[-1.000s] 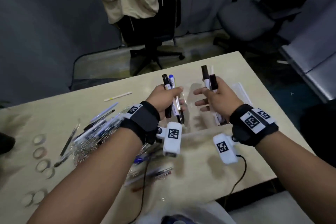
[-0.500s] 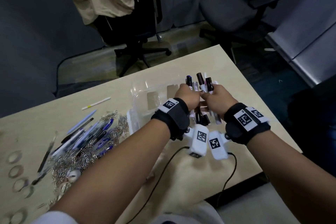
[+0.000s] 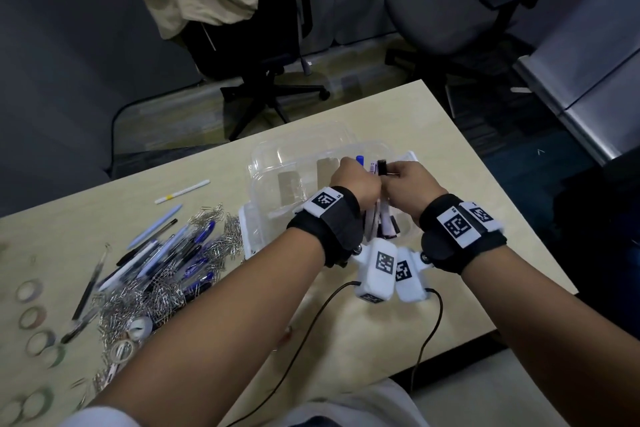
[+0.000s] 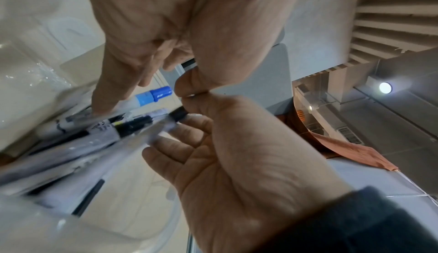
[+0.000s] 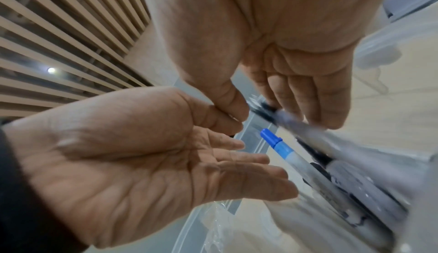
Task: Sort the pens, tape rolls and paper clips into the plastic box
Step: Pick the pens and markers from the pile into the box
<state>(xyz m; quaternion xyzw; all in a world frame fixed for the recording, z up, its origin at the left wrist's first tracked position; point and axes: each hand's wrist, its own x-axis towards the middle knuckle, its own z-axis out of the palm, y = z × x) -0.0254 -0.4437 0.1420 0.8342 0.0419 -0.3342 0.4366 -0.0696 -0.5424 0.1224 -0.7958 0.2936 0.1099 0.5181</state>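
The clear plastic box [image 3: 277,163] stands open on the table, and both hands are down inside its right end. Several markers [image 3: 384,225] lie there, among them a blue-capped marker [image 3: 360,160] [image 4: 156,94] [image 5: 272,139]. My left hand [image 3: 353,177] [image 4: 147,32] is open, its straight fingers reaching down onto the markers. My right hand [image 3: 412,184] [image 5: 284,60] pinches a black-capped marker [image 3: 382,166] [image 4: 179,115] [image 5: 267,111] near its cap between thumb and fingers. The marker's body is blurred. The two thumbs touch.
Left of the box lies a heap of pens [image 3: 162,253] mixed with paper clips [image 3: 145,298]. Tape rolls [image 3: 33,315] line the left table edge. A white pen [image 3: 181,191] lies apart. Black cables [image 3: 311,333] cross the near table. Office chairs [image 3: 450,0] stand beyond.
Both hands came together and lowered their markers from above the table into the box. The left hand has let go of its markers and opened.
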